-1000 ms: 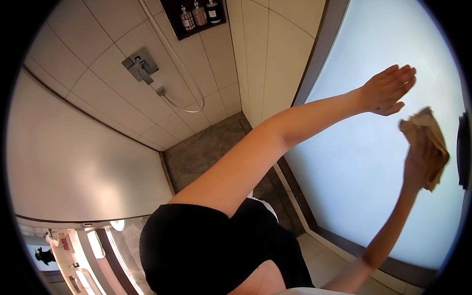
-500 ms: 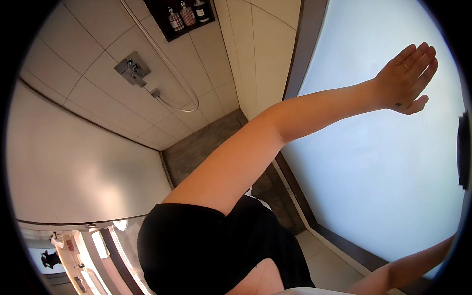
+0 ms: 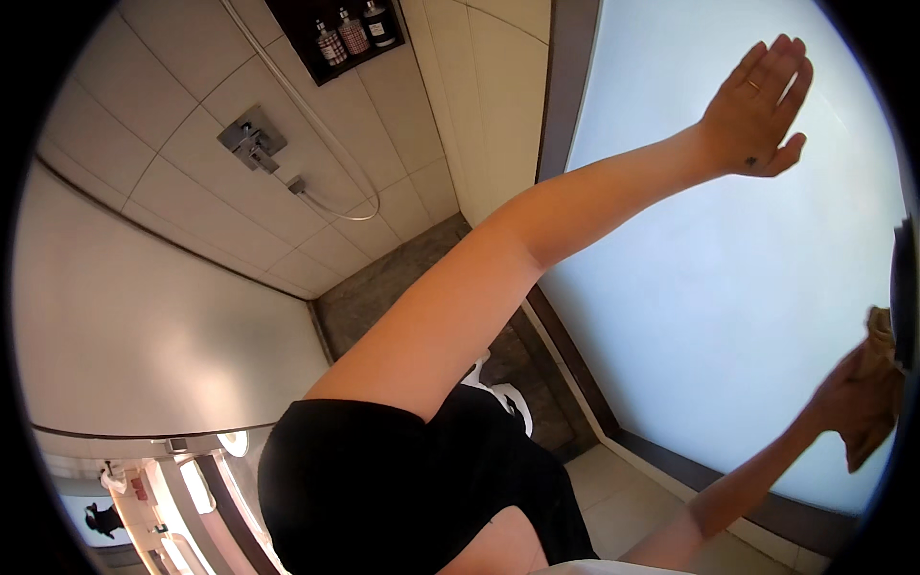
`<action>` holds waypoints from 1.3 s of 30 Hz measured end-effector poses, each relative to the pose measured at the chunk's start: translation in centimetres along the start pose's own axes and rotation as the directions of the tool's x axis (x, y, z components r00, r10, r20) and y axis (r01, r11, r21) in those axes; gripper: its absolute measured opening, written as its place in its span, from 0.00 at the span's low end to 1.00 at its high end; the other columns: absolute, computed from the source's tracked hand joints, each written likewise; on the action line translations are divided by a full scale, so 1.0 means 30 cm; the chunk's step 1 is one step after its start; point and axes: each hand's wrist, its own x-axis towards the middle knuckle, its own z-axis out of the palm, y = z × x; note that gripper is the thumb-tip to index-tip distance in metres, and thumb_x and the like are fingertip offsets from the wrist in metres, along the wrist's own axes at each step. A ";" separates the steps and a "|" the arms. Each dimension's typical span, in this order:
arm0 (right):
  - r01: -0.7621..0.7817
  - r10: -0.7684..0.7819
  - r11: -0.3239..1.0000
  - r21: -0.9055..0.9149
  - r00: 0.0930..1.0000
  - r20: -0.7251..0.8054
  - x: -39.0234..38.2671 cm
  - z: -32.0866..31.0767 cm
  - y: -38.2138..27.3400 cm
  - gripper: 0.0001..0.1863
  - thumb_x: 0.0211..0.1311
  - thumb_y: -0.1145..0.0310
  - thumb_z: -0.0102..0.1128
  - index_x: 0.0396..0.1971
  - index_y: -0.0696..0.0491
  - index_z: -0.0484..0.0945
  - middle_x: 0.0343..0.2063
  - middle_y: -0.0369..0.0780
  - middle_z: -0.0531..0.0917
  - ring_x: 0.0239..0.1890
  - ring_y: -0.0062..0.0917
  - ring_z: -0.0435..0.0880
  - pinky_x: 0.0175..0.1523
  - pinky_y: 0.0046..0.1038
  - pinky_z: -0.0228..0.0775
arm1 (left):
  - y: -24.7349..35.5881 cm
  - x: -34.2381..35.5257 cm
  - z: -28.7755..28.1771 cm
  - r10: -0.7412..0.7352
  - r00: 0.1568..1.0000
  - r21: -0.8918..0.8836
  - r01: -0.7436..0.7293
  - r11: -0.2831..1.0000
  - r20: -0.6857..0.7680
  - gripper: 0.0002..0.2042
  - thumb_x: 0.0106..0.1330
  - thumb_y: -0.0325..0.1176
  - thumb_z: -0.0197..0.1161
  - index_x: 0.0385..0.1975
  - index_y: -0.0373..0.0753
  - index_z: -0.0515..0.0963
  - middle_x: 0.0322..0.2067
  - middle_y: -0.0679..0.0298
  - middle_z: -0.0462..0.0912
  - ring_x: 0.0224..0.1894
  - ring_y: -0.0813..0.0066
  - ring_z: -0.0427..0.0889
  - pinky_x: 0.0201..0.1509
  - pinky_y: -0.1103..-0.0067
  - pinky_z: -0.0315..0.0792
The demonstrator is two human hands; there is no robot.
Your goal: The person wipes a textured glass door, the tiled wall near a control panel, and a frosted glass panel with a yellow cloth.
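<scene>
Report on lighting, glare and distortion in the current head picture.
Head view: pale blue panel glows brightly; whitish panel at left carries a glare patch; its dark upper edge curves, and the picture's corners go black; right hand and brown cloth look dim near the rim.

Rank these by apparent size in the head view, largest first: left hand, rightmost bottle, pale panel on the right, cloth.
1. Pale panel on the right
2. Left hand
3. Cloth, visible part only; the right hand covers some
4. Rightmost bottle
</scene>
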 end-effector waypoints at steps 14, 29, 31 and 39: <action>0.123 -0.279 0.908 0.400 0.890 0.361 -0.614 -0.003 -0.038 0.21 0.53 0.65 0.64 0.49 0.35 0.78 0.49 0.36 0.76 0.56 0.43 0.69 0.64 0.50 0.56 | 0.287 0.064 0.006 -0.049 0.968 -0.238 0.109 0.965 0.246 0.35 0.62 0.30 0.53 0.68 0.27 0.46 0.68 0.42 0.47 0.71 0.48 0.45 0.72 0.57 0.41; -0.198 0.211 0.977 0.076 0.936 -0.280 0.058 -0.106 0.460 0.22 0.62 0.60 0.58 0.53 0.54 0.70 0.51 0.47 0.73 0.55 0.43 0.69 0.60 0.44 0.58 | 0.503 0.030 0.013 0.033 0.970 -0.014 -0.031 0.999 0.241 0.32 0.64 0.33 0.45 0.68 0.28 0.48 0.68 0.43 0.48 0.71 0.46 0.46 0.71 0.55 0.44; -0.213 0.219 0.976 0.054 0.928 -0.301 0.023 -0.117 0.490 0.22 0.62 0.61 0.58 0.53 0.55 0.70 0.51 0.46 0.73 0.54 0.41 0.69 0.59 0.42 0.59 | 0.514 0.037 0.020 0.042 0.977 -0.001 -0.043 0.999 0.209 0.30 0.67 0.34 0.41 0.68 0.28 0.48 0.68 0.44 0.49 0.71 0.48 0.46 0.71 0.55 0.43; -0.228 0.244 0.966 0.121 0.961 -0.131 -0.298 -0.205 0.326 0.25 0.61 0.54 0.53 0.53 0.54 0.70 0.47 0.46 0.74 0.56 0.47 0.68 0.61 0.52 0.52 | 0.540 0.023 0.040 0.127 0.992 -0.035 -0.126 0.991 0.007 0.29 0.70 0.43 0.38 0.67 0.33 0.53 0.68 0.48 0.53 0.71 0.52 0.49 0.71 0.60 0.44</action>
